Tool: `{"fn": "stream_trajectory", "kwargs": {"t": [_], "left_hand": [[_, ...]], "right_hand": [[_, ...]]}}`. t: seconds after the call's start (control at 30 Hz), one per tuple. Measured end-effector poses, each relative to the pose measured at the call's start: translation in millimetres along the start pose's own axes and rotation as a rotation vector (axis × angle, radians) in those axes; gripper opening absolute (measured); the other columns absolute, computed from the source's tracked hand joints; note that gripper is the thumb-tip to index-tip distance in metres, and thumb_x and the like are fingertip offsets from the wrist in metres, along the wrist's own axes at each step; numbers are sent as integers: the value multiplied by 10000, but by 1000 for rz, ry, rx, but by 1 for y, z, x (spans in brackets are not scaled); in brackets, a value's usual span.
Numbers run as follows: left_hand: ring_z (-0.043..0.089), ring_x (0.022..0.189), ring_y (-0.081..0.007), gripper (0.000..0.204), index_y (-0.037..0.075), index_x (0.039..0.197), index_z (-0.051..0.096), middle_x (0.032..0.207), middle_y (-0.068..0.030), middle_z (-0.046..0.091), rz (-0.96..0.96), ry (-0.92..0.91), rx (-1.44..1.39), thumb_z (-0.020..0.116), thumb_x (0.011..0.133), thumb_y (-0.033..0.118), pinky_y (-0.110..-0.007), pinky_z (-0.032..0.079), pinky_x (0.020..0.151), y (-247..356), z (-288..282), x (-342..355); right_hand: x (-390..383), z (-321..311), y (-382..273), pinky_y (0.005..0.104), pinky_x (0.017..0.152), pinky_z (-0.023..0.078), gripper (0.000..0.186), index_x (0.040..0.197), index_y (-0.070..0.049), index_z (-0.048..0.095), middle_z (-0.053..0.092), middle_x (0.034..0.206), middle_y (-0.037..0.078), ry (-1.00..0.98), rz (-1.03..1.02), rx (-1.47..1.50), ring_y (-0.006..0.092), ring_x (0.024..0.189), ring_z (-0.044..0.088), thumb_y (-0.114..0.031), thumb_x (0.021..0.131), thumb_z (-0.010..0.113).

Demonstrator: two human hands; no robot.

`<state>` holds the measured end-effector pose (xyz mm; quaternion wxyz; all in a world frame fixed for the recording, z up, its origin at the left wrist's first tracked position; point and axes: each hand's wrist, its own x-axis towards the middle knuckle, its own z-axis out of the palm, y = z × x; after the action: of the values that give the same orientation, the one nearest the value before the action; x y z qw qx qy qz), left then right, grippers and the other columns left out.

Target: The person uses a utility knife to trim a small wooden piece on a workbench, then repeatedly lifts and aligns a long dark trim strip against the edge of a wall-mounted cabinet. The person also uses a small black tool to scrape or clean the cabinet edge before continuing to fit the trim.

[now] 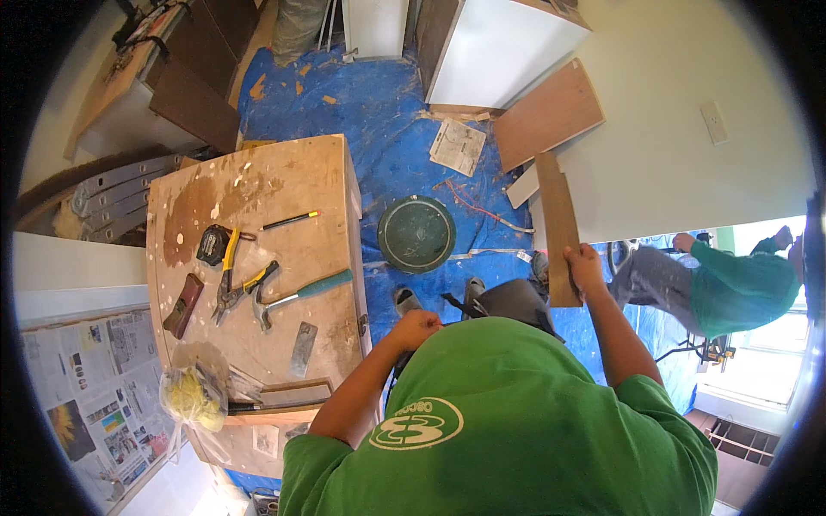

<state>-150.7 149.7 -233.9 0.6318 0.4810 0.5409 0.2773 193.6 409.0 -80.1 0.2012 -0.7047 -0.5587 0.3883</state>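
My right hand [583, 268] grips a long wooden board [557, 215] held upright along my right side. My left hand [417, 328] is closed at my waist beside a dark pouch [508, 303]; what it holds is hidden. To my left, a worn wooden box bench [258, 189] carries a tape measure [212, 245], yellow-handled snips [229, 284], a hammer [305, 289], a reddish block tool [182, 306], a pencil [291, 219], a small metal plate [304, 348] and a plastic bag of yellow material [189, 396].
A green round bucket or lid [416, 234] sits on the blue floor sheeting [379, 129]. A panel [548, 115] leans against the right wall, near white cabinets [490, 60]. A co-worker [736, 288] works at the right. A metal ladder [116, 198] lies at the left.
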Motion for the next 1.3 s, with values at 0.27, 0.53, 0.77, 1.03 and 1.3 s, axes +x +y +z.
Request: {"fn": "stream_trajectory", "kwargs": {"t": [0.27,0.53,0.77,1.03,1.3], "left_hand": [[712,1011,-287,269,50,1102,727,1070,-145,748,274,581,6,680,953,270,-392,541,892,93,-89,13],[606,1159,-373,297,52,1133,706,1138,-168,710,335,1263,528,679,933,270,-459,483,1007,92,-288,70],[524,1261,-396,394,29,1255,625,1326,-194,618,217,1383,924,651,929,249,-498,425,1081,68,-379,93],[329,1460,-442,651,29,1496,449,1598,-244,361,-11,1355,807,490,1021,473,-558,244,1203,59,-374,110],[267,1509,-402,690,54,1530,400,1641,-223,294,-308,1109,951,418,1024,522,-594,125,1228,84,-377,112]], "right_hand": [[13,-48,-80,365,669,495,286,1000,14,656,664,830,96,222,-79,95,185,725,599,-270,967,669],[46,-38,-136,339,697,505,255,1019,-12,657,666,857,62,127,-149,396,164,757,612,-265,992,659],[89,11,-180,334,711,518,215,1033,-13,651,677,875,64,16,-155,318,153,761,617,-224,989,649],[207,90,-259,335,771,537,257,1139,20,647,700,955,98,-179,-115,453,169,845,654,-186,990,609],[335,148,-347,339,765,532,282,1172,5,656,702,982,82,-270,-136,396,157,850,649,-215,1007,595]]}}
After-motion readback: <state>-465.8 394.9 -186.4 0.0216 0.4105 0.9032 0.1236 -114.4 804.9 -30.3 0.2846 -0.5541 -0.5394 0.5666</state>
